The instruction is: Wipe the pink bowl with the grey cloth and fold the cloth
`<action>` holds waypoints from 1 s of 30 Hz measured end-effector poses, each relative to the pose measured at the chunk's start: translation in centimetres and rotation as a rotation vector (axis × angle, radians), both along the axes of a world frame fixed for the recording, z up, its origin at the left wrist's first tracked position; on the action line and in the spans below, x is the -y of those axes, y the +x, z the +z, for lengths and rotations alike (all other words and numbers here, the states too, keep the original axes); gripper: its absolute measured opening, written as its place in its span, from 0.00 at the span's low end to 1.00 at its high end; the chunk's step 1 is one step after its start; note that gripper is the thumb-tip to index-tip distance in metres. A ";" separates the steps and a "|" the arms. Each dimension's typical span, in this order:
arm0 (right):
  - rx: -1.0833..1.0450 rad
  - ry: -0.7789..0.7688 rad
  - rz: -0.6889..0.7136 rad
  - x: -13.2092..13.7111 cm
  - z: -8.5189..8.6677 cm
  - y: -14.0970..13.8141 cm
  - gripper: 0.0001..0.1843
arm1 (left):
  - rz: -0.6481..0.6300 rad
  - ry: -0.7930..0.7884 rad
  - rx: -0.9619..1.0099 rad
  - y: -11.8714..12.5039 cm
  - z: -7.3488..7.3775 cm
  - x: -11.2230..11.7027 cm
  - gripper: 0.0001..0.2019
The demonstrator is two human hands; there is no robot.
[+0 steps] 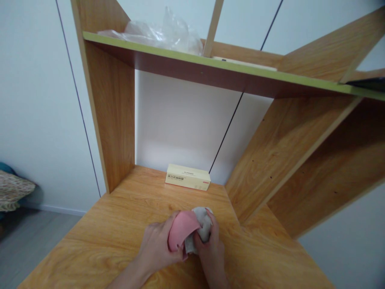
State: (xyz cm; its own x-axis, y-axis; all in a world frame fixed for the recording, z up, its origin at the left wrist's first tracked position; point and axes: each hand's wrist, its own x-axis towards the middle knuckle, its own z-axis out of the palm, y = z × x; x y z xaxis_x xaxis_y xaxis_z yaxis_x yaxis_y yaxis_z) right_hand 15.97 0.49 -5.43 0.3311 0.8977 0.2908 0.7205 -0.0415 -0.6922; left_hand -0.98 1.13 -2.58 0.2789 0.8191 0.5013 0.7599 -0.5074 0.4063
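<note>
My left hand [158, 245] is wrapped around a pink, smooth, curved object [183, 226] with a small hole near its lower edge; its exact kind does not show. Fingers and thumb grip it from the left. Beside it, my right hand [213, 247] is closed on a crumpled light-grey cloth [203, 220]. The cloth presses against the right side of the pink object, and part of it hangs below. Both hands are above the front of the wooden desk [120, 233]. Where cloth and pink object meet is partly hidden by the fingers.
A cream-coloured box [188, 178] with printed lettering stands at the back of the desk. Overhead runs a shelf [168, 52] bearing a clear plastic bag [168, 34]. Wooden panels rise at left [111, 116] and right [288, 152]. Patterned fabric [15, 190] shows at far left.
</note>
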 end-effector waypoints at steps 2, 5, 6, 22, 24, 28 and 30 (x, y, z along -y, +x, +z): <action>0.033 0.033 0.018 0.0 -0.1 0.2 0.34 | -0.012 0.052 -0.002 -0.1 0.1 -0.1 0.34; 0.051 0.107 0.039 0.0 0.0 0.4 0.32 | -0.012 0.121 0.002 -0.2 0.2 -0.1 0.34; 0.051 0.122 0.048 0.0 0.0 0.4 0.32 | -0.010 0.137 0.005 -0.2 0.2 -0.1 0.35; -0.163 0.065 0.277 0.0 -0.8 0.5 0.32 | -0.142 -0.017 0.037 -0.3 0.1 0.1 0.41; -0.195 0.093 0.254 -0.1 -0.9 0.5 0.32 | -0.123 -0.095 0.101 -0.3 0.3 -0.1 0.42; -0.262 0.157 0.196 -0.5 -1.2 0.3 0.31 | -0.122 -0.202 0.217 -0.3 0.1 -0.2 0.48; -0.271 0.172 0.161 -0.7 -1.5 0.2 0.28 | -0.142 -0.257 0.255 -0.1 -0.1 0.0 0.49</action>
